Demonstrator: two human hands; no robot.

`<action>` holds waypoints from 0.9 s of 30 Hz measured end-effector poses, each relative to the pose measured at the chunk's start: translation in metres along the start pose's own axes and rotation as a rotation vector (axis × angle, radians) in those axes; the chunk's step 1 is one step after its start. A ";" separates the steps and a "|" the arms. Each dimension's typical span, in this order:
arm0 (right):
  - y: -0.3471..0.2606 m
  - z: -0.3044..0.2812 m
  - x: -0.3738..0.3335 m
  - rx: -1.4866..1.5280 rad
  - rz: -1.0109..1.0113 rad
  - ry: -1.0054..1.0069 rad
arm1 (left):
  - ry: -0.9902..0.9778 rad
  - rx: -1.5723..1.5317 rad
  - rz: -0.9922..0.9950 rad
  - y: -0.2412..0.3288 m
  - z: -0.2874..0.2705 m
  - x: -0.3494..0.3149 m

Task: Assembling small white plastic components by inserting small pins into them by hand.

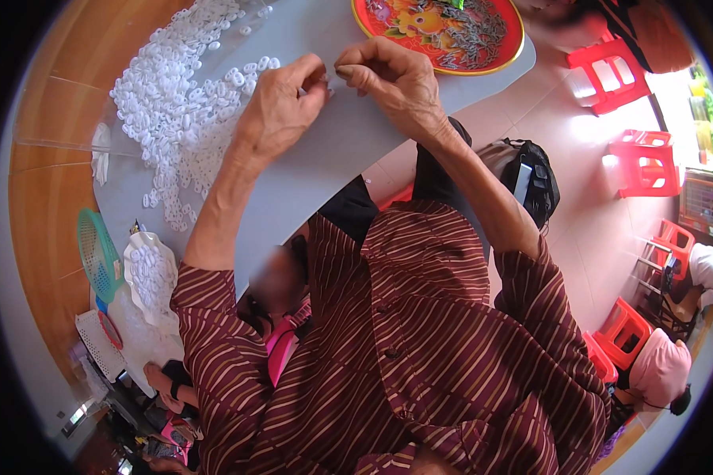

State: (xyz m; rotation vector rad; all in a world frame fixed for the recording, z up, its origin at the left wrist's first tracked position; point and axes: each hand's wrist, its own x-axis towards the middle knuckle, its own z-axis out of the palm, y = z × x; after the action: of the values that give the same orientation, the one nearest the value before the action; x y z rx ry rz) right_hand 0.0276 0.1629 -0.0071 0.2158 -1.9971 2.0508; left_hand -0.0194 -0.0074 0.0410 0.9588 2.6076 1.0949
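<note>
Over the grey table, my left hand (281, 107) is closed in a pinch, with a bit of a small white plastic piece (329, 89) showing at its fingertips. Facing it, my right hand (396, 85) pinches thumb against forefinger; whatever lies between them is too small to make out. The two hands' fingertips are a short way apart. Left of my left hand spreads a large heap of white oval plastic pieces (166, 95). Just beyond my right hand lies a round red flowered tray (362, 17) with a gold rim, holding many small grey metal pieces (471, 39).
The grey table's (309, 170) edge curves beneath my right forearm. To the left are a green basket (97, 253) and a white dish (146, 273) of white pieces. Red stools (646, 162) and a black bag (535, 186) stand right. Other people sit nearby.
</note>
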 end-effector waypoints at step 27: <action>-0.002 0.001 0.000 0.134 -0.021 -0.095 | 0.202 -0.543 -0.055 -0.008 0.024 -0.027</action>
State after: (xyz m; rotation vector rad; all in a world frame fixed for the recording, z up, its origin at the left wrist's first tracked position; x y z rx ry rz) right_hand 0.0278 0.1620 -0.0053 0.3658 -1.9025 2.2006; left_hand 0.0070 -0.0141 0.0153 0.6739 2.2462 1.8297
